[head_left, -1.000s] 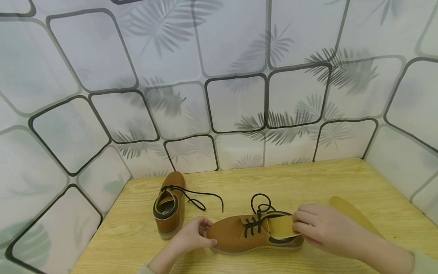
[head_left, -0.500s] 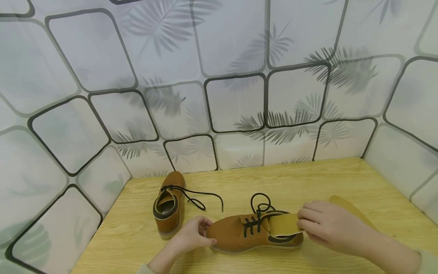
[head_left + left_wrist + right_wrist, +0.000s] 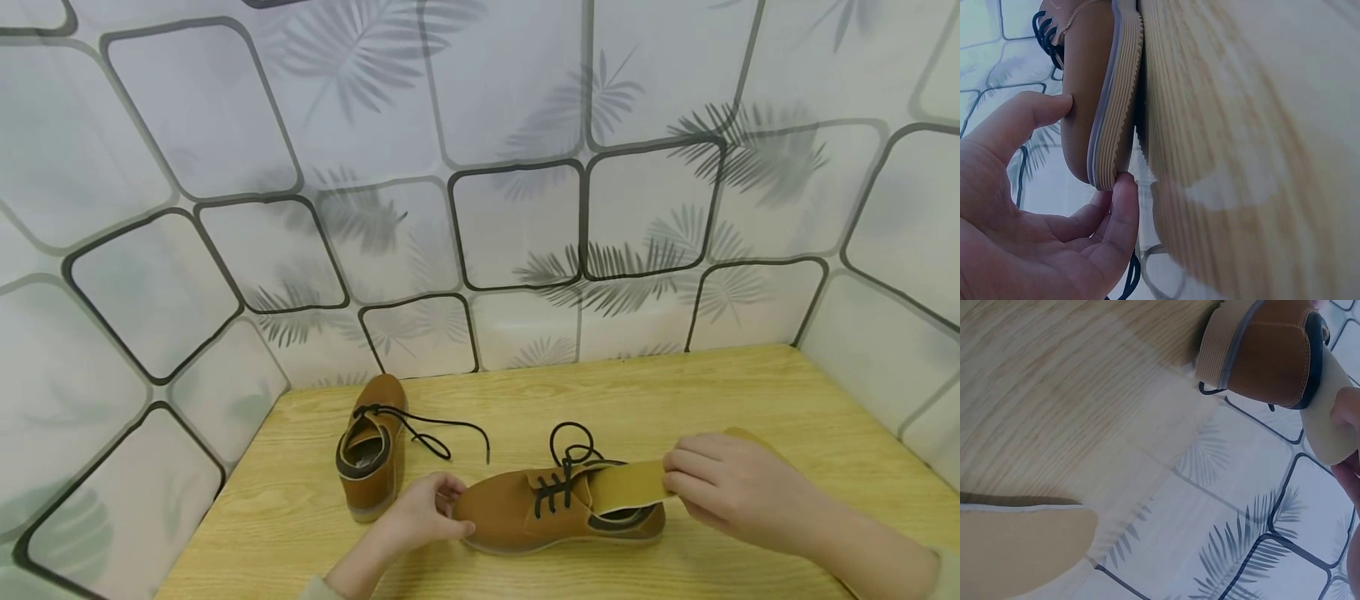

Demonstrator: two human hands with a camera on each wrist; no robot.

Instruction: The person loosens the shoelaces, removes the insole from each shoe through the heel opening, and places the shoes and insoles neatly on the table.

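Observation:
A brown lace-up shoe [image 3: 502, 508] lies sole down, its toe toward the left and its black laces loosely looped. Around the toe, my left hand [image 3: 423, 517] grips with the thumb on the upper; in the left wrist view its fingers [image 3: 1124, 200] touch the sole's edge. At the heel end, my right hand [image 3: 738, 492] pinches a tan insole [image 3: 630, 486] by one end. The insole slants up out of the shoe's opening, its other end hidden inside. In the right wrist view the insole's pale underside [image 3: 1325, 425] shows beside the heel.
A second brown shoe [image 3: 371, 462] stands at the left, laces trailing right. Another tan insole [image 3: 742, 433] lies behind my right hand, mostly covered by it; its rounded end [image 3: 1041, 544] shows in the right wrist view. The wooden table [image 3: 600, 400] meets a patterned wall covering [image 3: 517, 225].
My right hand has moved right and slightly up, drawing more of the insole out of the shoe. The left hand and shoe stay put.

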